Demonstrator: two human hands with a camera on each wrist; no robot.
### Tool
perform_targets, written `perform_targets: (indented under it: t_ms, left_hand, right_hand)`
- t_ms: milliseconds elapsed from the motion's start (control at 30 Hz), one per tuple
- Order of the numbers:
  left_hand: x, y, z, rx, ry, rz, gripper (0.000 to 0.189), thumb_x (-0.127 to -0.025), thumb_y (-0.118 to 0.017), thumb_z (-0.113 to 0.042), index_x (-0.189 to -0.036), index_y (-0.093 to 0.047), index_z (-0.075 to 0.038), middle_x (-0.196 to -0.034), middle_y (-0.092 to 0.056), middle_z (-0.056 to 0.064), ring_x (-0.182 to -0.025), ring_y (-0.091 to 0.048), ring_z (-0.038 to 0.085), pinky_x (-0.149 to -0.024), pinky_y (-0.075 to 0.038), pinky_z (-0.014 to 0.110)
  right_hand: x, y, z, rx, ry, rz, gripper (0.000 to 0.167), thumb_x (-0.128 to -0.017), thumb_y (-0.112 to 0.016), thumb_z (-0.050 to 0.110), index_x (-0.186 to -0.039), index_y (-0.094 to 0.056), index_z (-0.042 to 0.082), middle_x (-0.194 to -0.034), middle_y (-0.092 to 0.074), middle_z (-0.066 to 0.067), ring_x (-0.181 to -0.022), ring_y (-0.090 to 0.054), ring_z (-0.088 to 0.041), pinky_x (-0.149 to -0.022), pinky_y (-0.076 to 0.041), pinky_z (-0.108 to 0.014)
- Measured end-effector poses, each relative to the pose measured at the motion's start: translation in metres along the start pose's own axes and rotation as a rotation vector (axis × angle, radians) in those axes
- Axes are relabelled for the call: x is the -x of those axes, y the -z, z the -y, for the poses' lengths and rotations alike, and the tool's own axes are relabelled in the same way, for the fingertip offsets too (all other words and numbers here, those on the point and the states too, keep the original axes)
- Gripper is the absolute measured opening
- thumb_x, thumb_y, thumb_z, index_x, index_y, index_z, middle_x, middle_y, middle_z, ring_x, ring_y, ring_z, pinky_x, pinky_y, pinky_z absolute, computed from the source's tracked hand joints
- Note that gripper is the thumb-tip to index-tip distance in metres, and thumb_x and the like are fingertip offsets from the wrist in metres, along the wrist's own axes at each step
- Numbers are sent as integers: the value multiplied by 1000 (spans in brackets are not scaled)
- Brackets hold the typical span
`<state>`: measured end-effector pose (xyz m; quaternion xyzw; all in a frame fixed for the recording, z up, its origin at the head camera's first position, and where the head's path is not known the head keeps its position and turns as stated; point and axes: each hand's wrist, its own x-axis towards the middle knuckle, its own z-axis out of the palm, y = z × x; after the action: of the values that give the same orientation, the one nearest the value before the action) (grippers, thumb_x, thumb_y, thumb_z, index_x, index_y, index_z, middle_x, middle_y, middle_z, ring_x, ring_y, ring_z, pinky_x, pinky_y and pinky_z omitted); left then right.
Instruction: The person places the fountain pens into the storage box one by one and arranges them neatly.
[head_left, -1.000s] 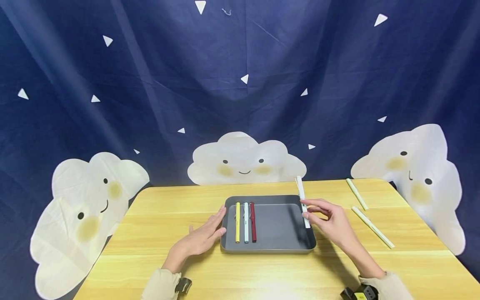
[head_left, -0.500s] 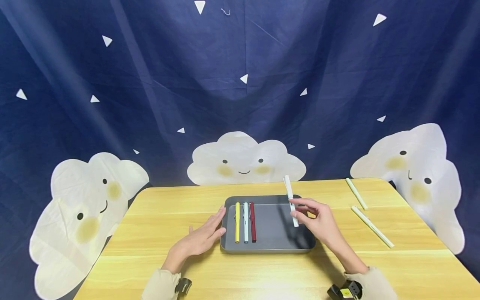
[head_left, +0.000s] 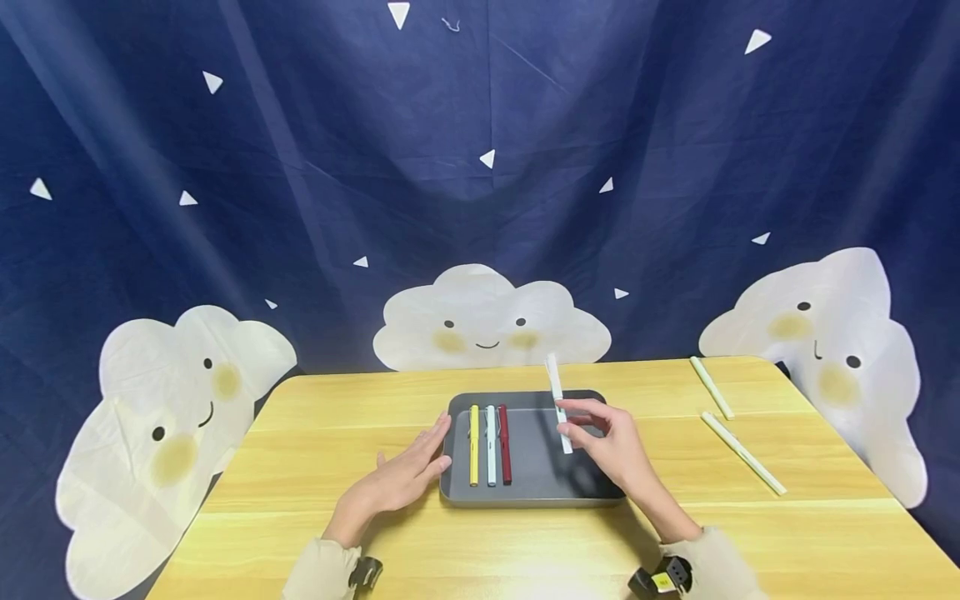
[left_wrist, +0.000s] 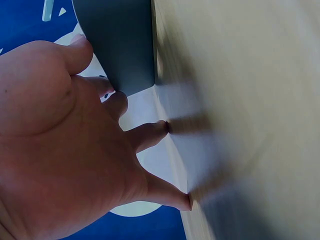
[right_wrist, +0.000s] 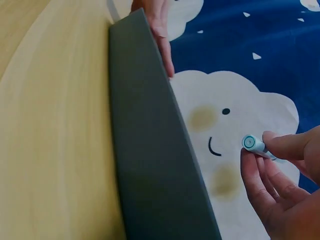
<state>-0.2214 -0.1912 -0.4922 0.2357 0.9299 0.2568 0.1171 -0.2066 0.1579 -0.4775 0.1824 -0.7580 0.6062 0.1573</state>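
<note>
My right hand (head_left: 607, 437) pinches a white pen (head_left: 557, 392) between thumb and fingers, over the right half of a dark grey tray (head_left: 532, 502). The pen tilts, its far end leaning up past the tray's back rim; in the right wrist view the pen's round end (right_wrist: 249, 142) points at the camera. Inside the tray's left side a yellow pen (head_left: 474, 446), a pale blue pen (head_left: 491, 446) and a dark red pen (head_left: 506, 446) lie side by side. My left hand (head_left: 401, 477) has its fingers spread and rests against the tray's left wall, with some fingertips on the table in the left wrist view.
Two pale green pens lie on the wooden table (head_left: 300, 467) to the right: a farther pen (head_left: 712, 388) and a nearer pen (head_left: 744, 452). Behind the table hangs a dark blue curtain (head_left: 480, 125) with white clouds.
My right hand has carried the white pen leftward, from the tray's right edge toward the red pen. The left hand and the tray have stayed in place.
</note>
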Motion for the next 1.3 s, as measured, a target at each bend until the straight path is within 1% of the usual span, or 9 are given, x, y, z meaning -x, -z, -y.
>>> perform_targets:
  t_ms: [133, 400, 567, 667, 733, 900, 1100, 1233, 1300]
  left_hand:
    - [1, 0, -1, -4, -6, 0, 66, -112, -37, -41, -167, -9, -18, -172, -7, 2, -155, -15, 39, -99, 2, 89]
    - [2, 1, -2, 0, -32, -15, 66, -112, -38, -39, -166, -11, -14, -171, -11, 10, -152, -19, 45, -95, 2, 91]
    - [2, 2, -2, 5, -12, -4, 66, -112, -39, -39, -167, -10, -17, -172, -7, 4, -154, -17, 41, -98, 2, 90]
    - [1, 1, -1, -3, 0, 8, 66, -112, -38, -40, -167, -8, -19, -172, -4, 0, -155, -14, 39, -99, 2, 89]
    - [0, 1, 0, -7, -1, 6, 66, -112, -38, -40, -167, -8, -19, -172, -5, 0, -155, -15, 39, -98, 1, 90]
    - [-1, 0, 1, -4, 3, 10, 66, -112, -38, -40, -167, -7, -21, -172, -4, 0, -155, -14, 38, -98, 2, 90]
    - [0, 1, 1, -1, 2, 9, 66, -112, -38, -40, -167, -7, -21, -172, -4, 0, -155, -13, 37, -99, 3, 89]
    - [0, 1, 0, -5, -2, 6, 66, -112, -37, -40, -167, -7, -19, -172, -5, 2, -155, -13, 38, -99, 2, 89]
    - [0, 1, 0, -5, -2, 5, 66, -112, -37, -40, -167, -8, -18, -172, -6, 2, -155, -13, 38, -99, 2, 89]
  right_hand:
    - [1, -8, -3, -6, -54, 2, 32, -88, -78, -2, -119, -72, -6, -117, -71, -22, -93, -74, -22, -65, -62, -35]
    - [-1, -17, -6, 19, -144, 37, 33, -86, -79, -4, -119, -74, -1, -115, -72, -21, -94, -73, -29, -68, -61, -31]
    - [1, -21, -10, 61, -195, 76, 35, -84, -82, -3, -119, -75, 1, -115, -73, -17, -90, -74, -25, -69, -60, -27]
    - [3, -23, -13, 81, -211, 104, 36, -85, -81, -2, -120, -74, 0, -113, -75, -15, -88, -74, -22, -71, -59, -26]
    - [4, -25, -15, 83, -208, 121, 36, -86, -81, -1, -121, -73, -2, -110, -75, -17, -85, -74, -22, -71, -60, -26]
    - [4, -30, -20, 97, -213, 133, 35, -86, -80, -2, -120, -73, -3, -104, -76, -19, -81, -75, -23, -70, -60, -25]
    - [2, -37, -23, 185, -246, 131, 33, -83, -83, 0, -115, -77, 2, -92, -78, -10, -81, -73, -17, -66, -55, -22]
    - [1, -40, -23, 216, -261, 155, 31, -82, -83, 0, -113, -78, 3, -86, -77, -5, -78, -71, -14, -62, -50, -21]
    - [0, -41, -23, 230, -256, 176, 30, -83, -82, 0, -112, -78, 2, -84, -77, -4, -76, -71, -13, -62, -50, -21]
